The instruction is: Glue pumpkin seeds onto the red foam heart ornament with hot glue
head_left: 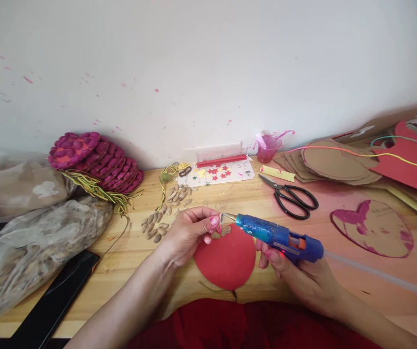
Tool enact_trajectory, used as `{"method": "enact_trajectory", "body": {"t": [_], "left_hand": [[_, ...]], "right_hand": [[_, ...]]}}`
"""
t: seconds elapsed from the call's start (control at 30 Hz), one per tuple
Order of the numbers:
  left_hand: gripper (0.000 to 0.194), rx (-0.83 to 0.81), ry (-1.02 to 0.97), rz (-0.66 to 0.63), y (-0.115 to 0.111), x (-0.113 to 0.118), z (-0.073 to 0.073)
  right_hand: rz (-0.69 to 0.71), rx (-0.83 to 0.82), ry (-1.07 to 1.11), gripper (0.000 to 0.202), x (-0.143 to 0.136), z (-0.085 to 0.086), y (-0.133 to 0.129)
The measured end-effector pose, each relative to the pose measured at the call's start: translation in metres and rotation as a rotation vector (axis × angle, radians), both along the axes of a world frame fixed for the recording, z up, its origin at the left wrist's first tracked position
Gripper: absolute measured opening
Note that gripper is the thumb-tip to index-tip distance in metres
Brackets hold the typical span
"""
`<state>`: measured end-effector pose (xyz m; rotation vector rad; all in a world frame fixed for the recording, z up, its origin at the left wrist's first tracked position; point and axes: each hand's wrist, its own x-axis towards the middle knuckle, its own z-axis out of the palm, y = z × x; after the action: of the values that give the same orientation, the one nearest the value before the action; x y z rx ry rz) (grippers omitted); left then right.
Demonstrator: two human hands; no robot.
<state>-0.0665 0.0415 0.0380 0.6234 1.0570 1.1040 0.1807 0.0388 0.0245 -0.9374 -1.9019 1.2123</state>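
My right hand (296, 276) grips a blue hot glue gun (277, 236), its metal nozzle pointing left. A glue stick (376, 272) sticks out of its back. Close to the nozzle tip, my left hand (194, 230) pinches a small pale piece that looks like a nut shell; the fingers partly hide it. Under both hands lies a red rounded board (226, 261), with a few shells (225, 230) at its upper edge and a cord at its lower edge. Beyond my left hand, several loose brown shells (152, 228) are scattered on the wooden table.
Black-handled scissors (292, 198) lie behind the glue gun. A heart-shaped cardboard (376, 228) is at right, below stacked cardboard cutouts (335, 162). Paper stars (219, 172) and a pink-stained cup (268, 148) stand along the wall. Purple shell-covered pieces (99, 160) and plastic bags (48, 257) occupy the left.
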Motion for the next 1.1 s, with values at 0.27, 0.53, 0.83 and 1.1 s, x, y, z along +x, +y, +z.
{"method": "enact_trajectory", "body": {"t": [0.27,0.53,0.83,1.1], "left_hand": [[0.024,-0.004,-0.017,0.006,0.0006,0.0004,0.0012],[0.025,-0.007,-0.038,0.014,0.0007,0.0002,0.0007],[0.026,0.003,-0.082,0.071,0.0005,0.0007,0.0022],[0.029,-0.07,-0.168,0.097,0.0027,0.0005,0.0047]], "right_hand": [[-0.047,0.017,-0.004,0.018,0.0,0.0005,0.0001],[-0.047,0.008,-0.016,0.018,-0.0008,-0.0011,0.0006],[-0.047,0.042,-0.023,0.019,0.0002,0.0,0.0008],[0.022,0.091,-0.032,0.02,0.0023,0.0004,0.0007]]}}
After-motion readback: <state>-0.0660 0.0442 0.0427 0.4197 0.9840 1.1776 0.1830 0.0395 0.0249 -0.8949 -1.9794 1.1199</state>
